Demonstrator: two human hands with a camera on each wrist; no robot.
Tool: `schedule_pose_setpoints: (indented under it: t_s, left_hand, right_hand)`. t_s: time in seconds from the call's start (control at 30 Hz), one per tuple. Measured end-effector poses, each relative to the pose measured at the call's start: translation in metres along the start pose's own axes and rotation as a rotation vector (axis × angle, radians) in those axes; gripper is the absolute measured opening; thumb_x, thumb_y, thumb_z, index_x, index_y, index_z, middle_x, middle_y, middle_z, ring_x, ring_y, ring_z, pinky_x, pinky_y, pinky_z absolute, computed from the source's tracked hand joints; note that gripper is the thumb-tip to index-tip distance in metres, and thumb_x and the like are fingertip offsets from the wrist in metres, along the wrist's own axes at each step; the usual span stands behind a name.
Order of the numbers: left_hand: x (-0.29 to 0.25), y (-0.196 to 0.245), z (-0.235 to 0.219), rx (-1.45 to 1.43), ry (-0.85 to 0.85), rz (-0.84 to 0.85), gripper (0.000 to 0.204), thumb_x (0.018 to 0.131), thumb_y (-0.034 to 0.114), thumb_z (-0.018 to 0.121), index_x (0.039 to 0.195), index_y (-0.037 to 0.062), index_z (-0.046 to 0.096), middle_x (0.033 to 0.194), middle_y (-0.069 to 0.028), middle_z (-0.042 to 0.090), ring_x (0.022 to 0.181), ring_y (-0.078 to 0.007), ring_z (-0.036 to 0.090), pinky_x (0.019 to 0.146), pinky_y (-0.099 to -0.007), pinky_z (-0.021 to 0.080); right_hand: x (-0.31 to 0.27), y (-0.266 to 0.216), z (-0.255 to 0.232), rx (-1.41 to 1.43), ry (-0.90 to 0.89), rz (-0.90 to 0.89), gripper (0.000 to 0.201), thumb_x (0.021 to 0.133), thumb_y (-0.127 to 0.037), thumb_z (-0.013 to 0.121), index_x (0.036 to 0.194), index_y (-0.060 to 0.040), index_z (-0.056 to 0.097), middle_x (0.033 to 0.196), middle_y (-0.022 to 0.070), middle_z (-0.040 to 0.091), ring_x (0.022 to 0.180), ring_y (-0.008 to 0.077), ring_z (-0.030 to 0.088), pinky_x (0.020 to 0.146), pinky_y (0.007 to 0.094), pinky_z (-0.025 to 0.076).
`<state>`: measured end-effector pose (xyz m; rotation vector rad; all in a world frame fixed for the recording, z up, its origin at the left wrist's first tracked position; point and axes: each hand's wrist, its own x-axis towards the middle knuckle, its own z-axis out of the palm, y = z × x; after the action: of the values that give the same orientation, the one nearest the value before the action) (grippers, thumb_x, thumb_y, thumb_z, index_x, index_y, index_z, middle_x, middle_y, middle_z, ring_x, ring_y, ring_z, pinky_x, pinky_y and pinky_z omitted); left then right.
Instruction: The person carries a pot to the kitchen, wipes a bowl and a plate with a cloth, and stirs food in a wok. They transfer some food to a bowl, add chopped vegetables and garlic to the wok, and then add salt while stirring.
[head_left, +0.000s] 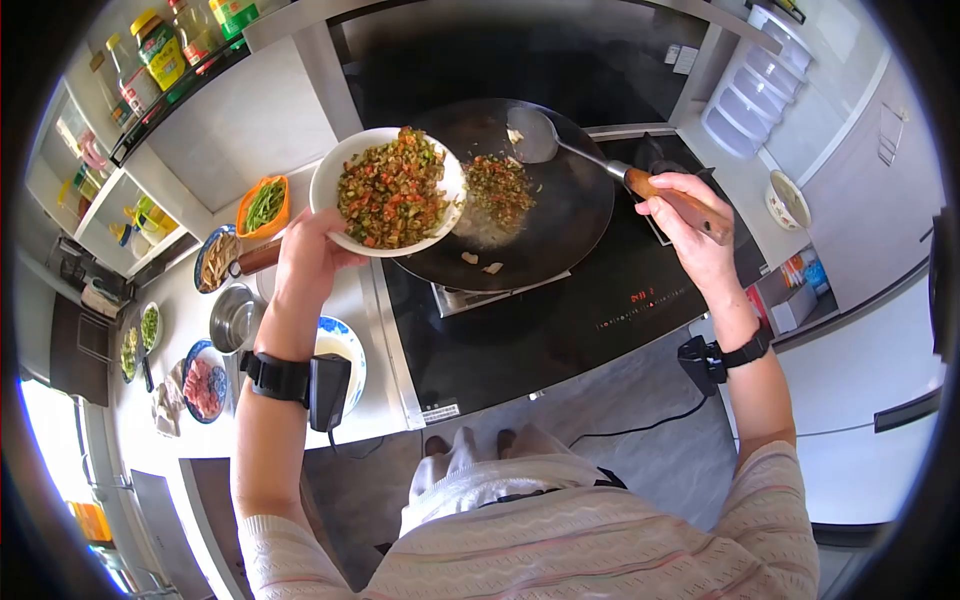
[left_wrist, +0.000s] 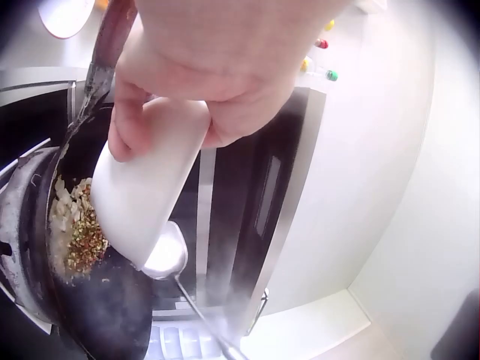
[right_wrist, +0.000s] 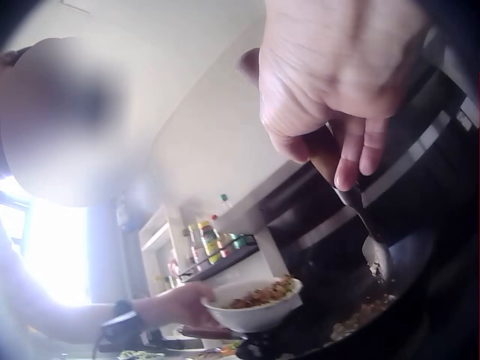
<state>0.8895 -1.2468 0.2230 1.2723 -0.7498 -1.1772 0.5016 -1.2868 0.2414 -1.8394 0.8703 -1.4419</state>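
My left hand [head_left: 308, 250] grips the rim of a white bowl [left_wrist: 146, 187], tilted over the left side of a black wok [head_left: 560, 235]. Chopped red and green peppers [head_left: 392, 192] fill much of the bowl. A smaller heap of chopped pepper mix [head_left: 500, 195] lies in the wok, with pale bits beside it. In my right hand [head_left: 690, 225] is the wooden handle of a spatula [head_left: 640, 182]. Its metal blade [right_wrist: 377, 259] is over the wok's far side, with a pale scrap on it.
The wok's wooden handle [head_left: 262, 258] points left beneath my left hand. On the left counter stand an orange basket of green strips [head_left: 264, 207], a metal bowl [head_left: 236, 318] and a plate of raw meat [head_left: 204, 388]. Seasoning bottles [head_left: 160, 50] line a shelf above.
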Motion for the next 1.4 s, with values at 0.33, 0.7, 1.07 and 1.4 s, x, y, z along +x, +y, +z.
schedule_pose_setpoints:
  t_s: [0.33,0.7,1.07,1.4]
  left_hand:
    - [-0.029,0.0,-0.03,-0.27,0.003,0.061,0.045,0.076,0.008,0.042,0.12,-0.002,0.038,0.111,-0.0163,0.05,0.091,-0.028,0.059,0.067,-0.0405,0.053]
    - [-0.035,0.008,-0.022,-0.147,0.086,0.102,0.038,0.076,0.01,0.044,0.11,-0.006,0.047,0.08,-0.0145,0.06,0.057,-0.0201,0.06,0.047,-0.0255,0.05]
    - [-0.001,0.015,0.012,0.157,0.079,0.023,0.025,0.075,0.019,0.052,0.09,-0.0016,0.053,0.071,-0.0105,0.058,0.051,-0.0168,0.056,0.045,-0.0233,0.047]
    - [0.019,-0.001,0.044,0.214,-0.01,-0.002,0.024,0.078,0.019,0.054,0.088,-0.0019,0.054,0.065,-0.0087,0.056,0.045,-0.0154,0.055,0.044,-0.0223,0.048]
  right_hand:
    - [-0.001,-0.032,0.004,0.172,-0.149,0.218,0.016,0.081,0.001,0.057,0.097,0.0011,0.057,0.088,0.0131,0.063,0.073,0.019,0.064,0.069,0.028,0.052]
    - [0.013,-0.019,-0.006,-0.037,-0.143,0.173,0.015,0.08,0.004,0.056,0.094,-0.0001,0.058,0.091,0.0073,0.059,0.077,0.0159,0.063,0.071,0.0257,0.051]
    - [0.005,-0.085,-0.023,-0.038,-0.131,-0.049,0.018,0.081,0.001,0.056,0.099,0.0036,0.055,0.094,0.0122,0.059,0.081,0.0199,0.062,0.073,0.0284,0.051]
    - [-0.004,-0.087,0.033,-0.173,-0.213,-0.298,0.02,0.067,0.004,0.065,0.086,-0.0012,0.061,0.077,0.0093,0.062,0.065,0.0173,0.061,0.058,0.0233,0.048]
